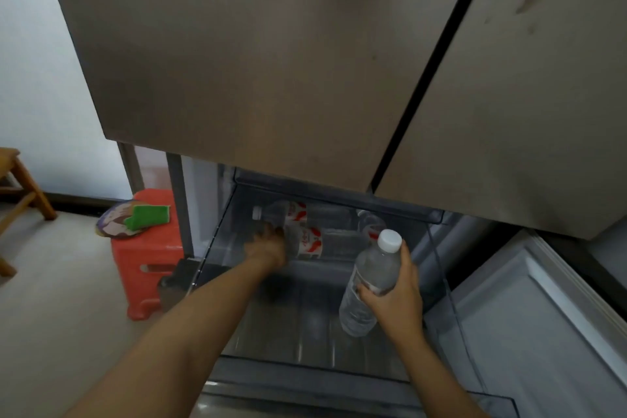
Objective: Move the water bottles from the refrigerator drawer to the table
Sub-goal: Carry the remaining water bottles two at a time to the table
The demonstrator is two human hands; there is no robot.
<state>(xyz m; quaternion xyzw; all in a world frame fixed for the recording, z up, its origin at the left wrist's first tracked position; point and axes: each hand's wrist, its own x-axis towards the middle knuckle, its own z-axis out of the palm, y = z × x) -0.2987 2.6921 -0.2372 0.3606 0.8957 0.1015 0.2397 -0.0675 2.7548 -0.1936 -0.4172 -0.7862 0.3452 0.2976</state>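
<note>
The refrigerator drawer (217,248) stands pulled out beneath the two closed steel upper doors (254,61), its clear walls and ribbed floor exposed. The right hand (397,302) grips a clear water bottle, the held bottle (369,282), fingers and thumb wrapped round its middle; it is tilted, white cap uppermost, above the right part of the drawer. Its label is pale and the print on it is too blurred to read. The left hand (268,248) reaches deep into the drawer and lies on the neck end of the front bottle (308,243), which is on its side; motion blur hides the fingers, so whether they are closed round it cannot be told. The rear bottle (281,210) lies just behind it, also on its side, white cap to the left. Both carry red-and-white labels; the writing is not legible. A third bottle (371,224) sits at the rear right, partly hidden. Left of the refrigerator stands a red plastic stool (149,258) bearing a green item (147,215); a wooden stool (20,180) is at the frame's left edge.
</note>
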